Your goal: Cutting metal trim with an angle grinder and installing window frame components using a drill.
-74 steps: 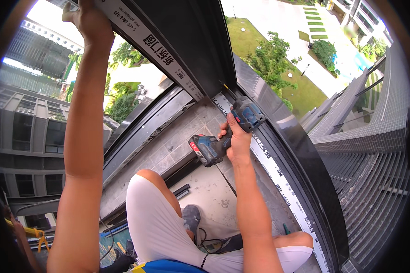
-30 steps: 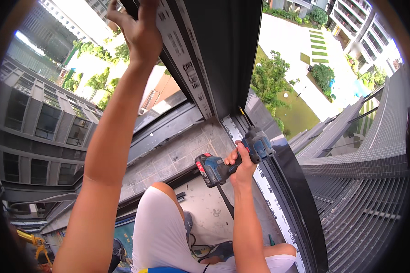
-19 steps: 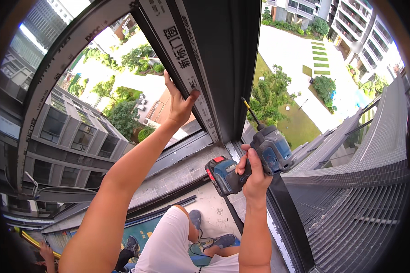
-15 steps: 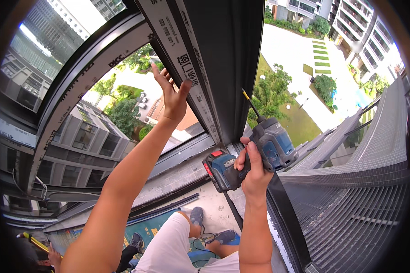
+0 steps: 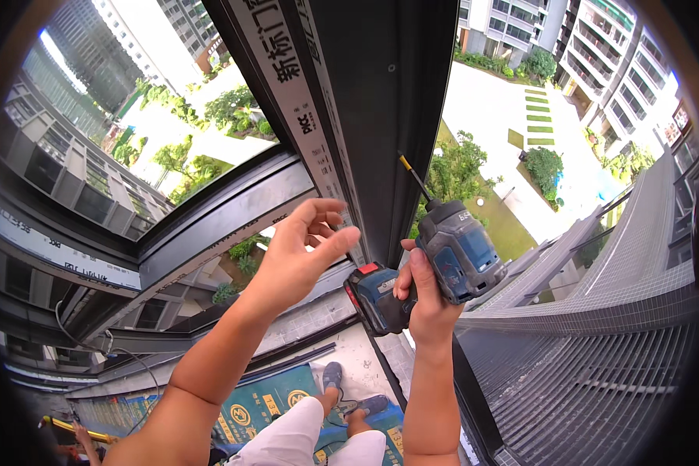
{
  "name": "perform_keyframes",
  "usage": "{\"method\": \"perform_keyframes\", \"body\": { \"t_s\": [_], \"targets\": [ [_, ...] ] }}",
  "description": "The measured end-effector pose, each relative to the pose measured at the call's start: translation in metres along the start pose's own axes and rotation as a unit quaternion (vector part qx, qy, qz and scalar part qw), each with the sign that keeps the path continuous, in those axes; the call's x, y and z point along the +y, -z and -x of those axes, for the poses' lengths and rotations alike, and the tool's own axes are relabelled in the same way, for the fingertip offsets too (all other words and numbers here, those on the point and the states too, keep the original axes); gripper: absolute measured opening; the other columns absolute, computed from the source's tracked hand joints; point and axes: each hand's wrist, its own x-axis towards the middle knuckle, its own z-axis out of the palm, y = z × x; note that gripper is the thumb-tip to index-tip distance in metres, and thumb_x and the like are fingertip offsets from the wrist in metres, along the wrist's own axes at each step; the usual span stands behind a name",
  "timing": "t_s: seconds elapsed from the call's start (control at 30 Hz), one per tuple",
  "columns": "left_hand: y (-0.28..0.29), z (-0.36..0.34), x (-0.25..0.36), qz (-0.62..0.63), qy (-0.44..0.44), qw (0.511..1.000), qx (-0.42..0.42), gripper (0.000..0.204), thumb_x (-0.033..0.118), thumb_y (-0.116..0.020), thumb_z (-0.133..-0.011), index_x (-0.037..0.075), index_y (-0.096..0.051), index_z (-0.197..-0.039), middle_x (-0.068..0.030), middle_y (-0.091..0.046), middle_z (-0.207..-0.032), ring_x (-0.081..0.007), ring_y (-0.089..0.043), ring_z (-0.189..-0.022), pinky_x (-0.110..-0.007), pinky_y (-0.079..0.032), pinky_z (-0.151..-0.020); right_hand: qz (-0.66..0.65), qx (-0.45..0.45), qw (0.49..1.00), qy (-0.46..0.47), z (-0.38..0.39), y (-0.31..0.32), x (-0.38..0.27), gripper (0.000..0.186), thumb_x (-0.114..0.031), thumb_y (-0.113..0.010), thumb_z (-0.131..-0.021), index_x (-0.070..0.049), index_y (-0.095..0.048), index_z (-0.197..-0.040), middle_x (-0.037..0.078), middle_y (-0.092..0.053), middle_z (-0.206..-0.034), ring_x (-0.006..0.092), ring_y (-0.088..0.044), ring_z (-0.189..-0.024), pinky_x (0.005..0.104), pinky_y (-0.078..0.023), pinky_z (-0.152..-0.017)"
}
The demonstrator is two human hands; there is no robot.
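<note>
My left hand (image 5: 299,256) is raised just in front of the dark window frame post (image 5: 365,109), fingers apart and loosely bent, holding nothing. A white printed protective strip (image 5: 311,132) runs along the post. My right hand (image 5: 429,307) grips a blue and dark grey cordless driver (image 5: 464,252) by its handle, thumb over the side. Its long bit with a yellow-banded tip (image 5: 413,172) points up in front of the post. The battery (image 5: 374,295), with a red latch, hangs to the left of my fingers.
Another frame bar (image 5: 210,202) crosses at left over a deep drop to a courtyard. Louvres (image 5: 582,373) lie outside at right. A green floor mat (image 5: 237,415), thin dark strips and a hanging cable are below. At lower left, another person's hand (image 5: 84,439) is by a yellow tool (image 5: 58,425).
My left hand has let go of the window frame and come down toward the driver. The driver is raised and tilted, its bit clear of the lower corner. My view has shifted.
</note>
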Motion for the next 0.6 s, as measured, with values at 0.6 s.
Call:
{"method": "perform_keyframes", "body": {
  "t_s": [0.6],
  "targets": [
    [0.076, -0.14, 0.188, 0.042, -0.433, 0.857, 0.277, 0.104, 0.037, -0.077, -0.094, -0.004, -0.006, -0.157, -0.0187, -0.064, -0.122, -0.0199, -0.062, -0.111, -0.03, -0.048, -0.098, 0.095, 0.012, 0.995, 0.037, -0.027, -0.057, -0.105, 0.013, -0.012, -0.072, -0.097, -0.001, -0.066, -0.1, 0.003, -0.058, -0.065, 0.0107, -0.053, -0.053, 0.0253, -0.043, -0.051]
  ]
}}
